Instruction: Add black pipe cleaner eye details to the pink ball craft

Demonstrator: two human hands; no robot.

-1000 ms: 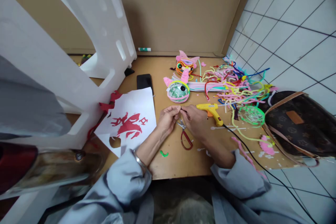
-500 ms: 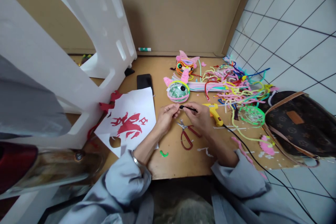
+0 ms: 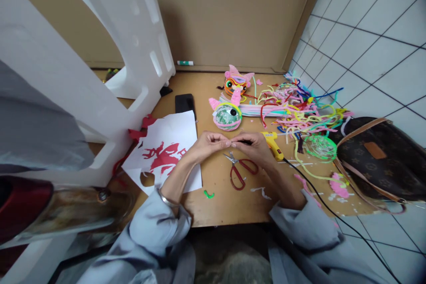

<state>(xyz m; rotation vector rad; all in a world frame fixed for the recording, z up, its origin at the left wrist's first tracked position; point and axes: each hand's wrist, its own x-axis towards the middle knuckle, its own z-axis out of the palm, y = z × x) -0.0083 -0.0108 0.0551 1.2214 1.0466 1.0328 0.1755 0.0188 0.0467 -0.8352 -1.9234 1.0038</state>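
My left hand (image 3: 209, 143) and my right hand (image 3: 254, 147) meet fingertip to fingertip over the wooden table (image 3: 226, 199). Both pinch a short black pipe cleaner (image 3: 244, 142), mostly hidden by the fingers. Just beyond the hands sits a green wound ball with pink ears and a black eye (image 3: 226, 114). Red-handled scissors (image 3: 241, 170) lie on the table right under my right hand. A yellow glue gun (image 3: 273, 143) rests beside my right hand, its black cord running off to the right.
A heap of coloured pipe cleaners (image 3: 293, 108) covers the back right. An orange craft creature (image 3: 234, 82), a black phone (image 3: 184, 103), a white sheet with a red paper cut (image 3: 164, 153), a brown bag (image 3: 379, 155) and a white foam frame (image 3: 100, 66) surround the spot.
My hands have shifted slightly right and lowered toward the table, still pinched together on the black piece. The scissors now lie uncovered below my right hand.
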